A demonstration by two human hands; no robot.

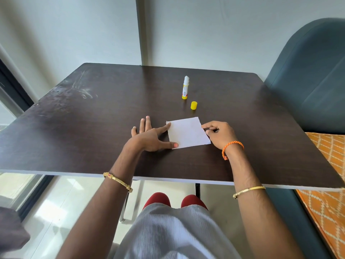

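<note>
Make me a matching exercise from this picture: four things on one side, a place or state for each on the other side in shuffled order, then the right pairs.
Column one
1. glue stick
2. yellow cap
3. white paper
4. right hand

Column two
A. lies flat on the dark table
B. stands upright, uncapped
C. pinches the right edge of the sheet
D. stands apart, off its tube, nearer the person

Pairs: 1-B, 2-D, 3-A, 4-C
</note>
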